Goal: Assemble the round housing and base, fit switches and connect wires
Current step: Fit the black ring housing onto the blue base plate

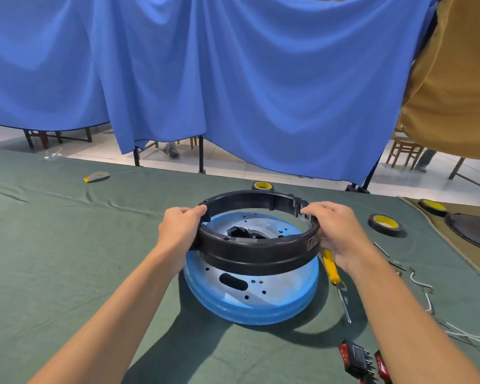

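Observation:
A black round housing ring [258, 253] hangs a little above a blue-rimmed metal base [250, 297] that lies flat on the green table cloth [67, 259]. My left hand [179, 231] grips the ring's left side. My right hand [336, 231] grips its right side, fingers over the notched part of the rim. The ring tilts slightly, its near edge overlapping the base's middle. Two red and black rocker switches [358, 356] lie at the lower right. White wires [427, 295] lie to the right of the base.
A yellow-handled screwdriver [334, 275] lies right of the base. Rolls of black tape [385, 224] sit on the right and another [263, 186] behind the ring. Small screws [394, 263] lie near the wires. A blue curtain [233, 79] hangs behind the table.

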{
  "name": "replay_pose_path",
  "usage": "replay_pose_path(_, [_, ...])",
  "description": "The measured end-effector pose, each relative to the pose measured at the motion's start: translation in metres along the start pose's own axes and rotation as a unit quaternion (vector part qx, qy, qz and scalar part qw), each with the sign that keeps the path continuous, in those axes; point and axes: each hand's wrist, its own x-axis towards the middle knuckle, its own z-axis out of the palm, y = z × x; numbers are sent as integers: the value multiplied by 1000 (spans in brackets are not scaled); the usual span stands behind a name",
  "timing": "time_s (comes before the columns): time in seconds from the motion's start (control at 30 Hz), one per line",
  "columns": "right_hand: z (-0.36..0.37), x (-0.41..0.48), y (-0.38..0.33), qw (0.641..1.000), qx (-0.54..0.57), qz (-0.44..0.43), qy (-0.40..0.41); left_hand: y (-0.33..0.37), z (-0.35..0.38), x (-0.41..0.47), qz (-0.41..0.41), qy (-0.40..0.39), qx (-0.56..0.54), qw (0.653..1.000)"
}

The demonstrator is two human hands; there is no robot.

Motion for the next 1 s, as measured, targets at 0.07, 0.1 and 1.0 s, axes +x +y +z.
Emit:
replay_pose_path(0.07, [3,3,-7,1000,3,13,-11,0,2,-2,0,9,22,1000])
replay_pose_path(0.1, [4,5,-9,1000,-1,14,-16,1,3,-2,0,12,32,999])
replay_pose_path(1.0, [16,6,-4,974,-223,-43,0,9,1,-2,-9,-87,51,995])
